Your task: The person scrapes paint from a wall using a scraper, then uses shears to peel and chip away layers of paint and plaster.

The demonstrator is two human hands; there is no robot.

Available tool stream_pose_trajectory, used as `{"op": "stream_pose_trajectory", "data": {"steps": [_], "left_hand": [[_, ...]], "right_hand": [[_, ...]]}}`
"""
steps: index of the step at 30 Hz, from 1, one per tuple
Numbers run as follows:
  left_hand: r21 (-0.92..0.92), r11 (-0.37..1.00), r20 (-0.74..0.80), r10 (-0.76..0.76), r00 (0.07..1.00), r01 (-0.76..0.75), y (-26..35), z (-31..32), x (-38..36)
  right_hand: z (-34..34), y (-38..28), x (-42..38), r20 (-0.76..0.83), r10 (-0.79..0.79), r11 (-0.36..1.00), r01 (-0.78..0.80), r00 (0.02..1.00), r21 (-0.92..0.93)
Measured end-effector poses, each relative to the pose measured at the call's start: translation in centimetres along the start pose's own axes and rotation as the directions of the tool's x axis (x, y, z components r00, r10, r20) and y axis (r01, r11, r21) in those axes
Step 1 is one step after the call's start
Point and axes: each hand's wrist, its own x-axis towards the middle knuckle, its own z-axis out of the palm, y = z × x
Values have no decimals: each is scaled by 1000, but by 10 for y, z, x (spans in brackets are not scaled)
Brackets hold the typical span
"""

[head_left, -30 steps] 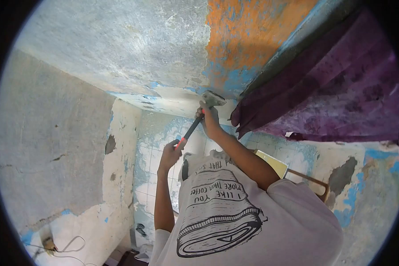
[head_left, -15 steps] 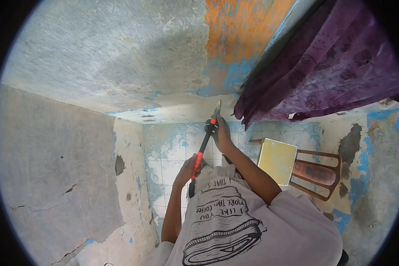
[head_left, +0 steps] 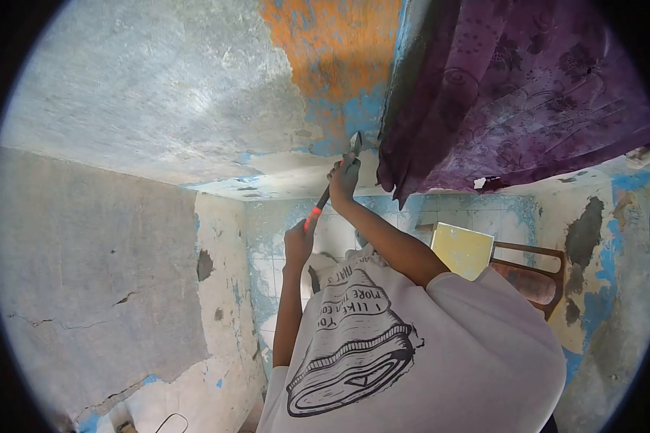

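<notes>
Both my hands are wrapped around a long-handled scraper (head_left: pixel 323 199), which has a black shaft, orange-red bands and a narrow metal blade. My right hand (head_left: pixel 344 175) grips high on it, just below the blade. Lower down, my left hand (head_left: pixel 298 242) closes around the handle by an orange-red band, hiding part of it. The blade points up and away from me and overlaps the lower edge of a blue paint patch (head_left: pixel 365 115) on the wall (head_left: pixel 195 94).
A purple patterned curtain (head_left: pixel 498 108) hangs close to the right of the blade. Behind my right arm stands a wooden chair (head_left: pixel 531 250) with a yellow seat (head_left: pixel 461 251). Another wall (head_left: pixel 101 252), cracked and peeling, rises on the left. White tiles (head_left: pixel 265 278) cover the floor.
Both hands have moved up and farther out with the scraper, its blade rising to the blue patch. My right hand now covers the upper orange-red band. The view has shifted.
</notes>
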Motion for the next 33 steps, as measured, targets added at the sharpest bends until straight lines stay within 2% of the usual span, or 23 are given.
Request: {"op": "stream_pose_trajectory", "data": {"steps": [4, 6, 8, 9, 11, 13, 15, 17, 19, 20, 21, 23, 25, 26, 27, 28, 30, 31, 33], "left_hand": [[-50, 999, 6, -16, 1000, 16, 10, 10, -2], [-67, 998, -27, -6, 1000, 4, 8, 8, -1], [44, 998, -163, 55, 985, -49, 0, 3, -2], [47, 997, -171, 69, 983, -61, -4, -6, 1], [73, 997, -91, -33, 995, 40, 4, -18, 7], [68, 997, -99, 32, 995, -25, 5, -8, 10], [104, 992, -106, 82, 991, -71, 10, 0, 7], [87, 995, -102, 53, 993, -44, 9, -4, 5], [106, 993, -143, 73, 987, -58, 7, -17, 10], [109, 994, -74, -22, 997, 30, 8, -27, 12], [106, 994, -77, -18, 997, 26, 7, -22, 16], [72, 992, -113, 113, 987, -105, 4, -11, 24], [99, 989, -93, 123, 988, -113, 9, -3, 23], [62, 993, -87, 104, 991, -99, 9, -1, 20], [25, 996, -78, 88, 993, -87, 12, -2, 20], [24, 996, -71, 92, 993, -91, 11, -7, 20], [43, 999, -5, -3, 1000, 3, 7, -19, 19], [42, 999, -3, -4, 1000, 4, 4, -13, 17], [4, 995, -87, 103, 991, -103, -1, 5, 16]], "right_hand": [[-7, -7, 6, -84, -65, 985, 50, 994, -168], [-4, -5, 3, -100, -57, 988, 42, 993, -147], [6, 2, 5, -113, -49, 992, 35, 992, -122], [12, 10, 6, -84, -15, 998, 10, 996, -63], [6, 19, 5, -57, 24, 999, -26, 998, -19], [6, 15, 11, -120, -66, 996, 58, 991, -68], [1, 5, 16, -120, -24, 1000, 21, 993, -21], [1, 4, 13, -122, -66, 991, 51, 990, -123], [8, 4, 7, -107, -51, 994, 40, 993, -101], [14, 3, 5, -110, -8, 998, 0, 994, -68], [17, 6, 6, -110, 37, 999, -41, 993, -33], [9, 3, 16, -145, 3, 1000, -6, 989, -15], [-5, -9, 20, -130, -27, 1000, 28, 991, 4], [-4, -10, 18, -151, -65, 995, 53, 986, -82], [-1, -7, 18, -155, -69, 995, 57, 985, -82], [2, -4, 17, -150, -44, 996, 32, 988, -82], [5, 4, 13, -101, 19, 999, -24, 995, -44], [2, 5, 13, -102, 19, 999, -24, 995, -46], [-4, 2, 18, -131, -73, 987, 53, 989, -151]]}}
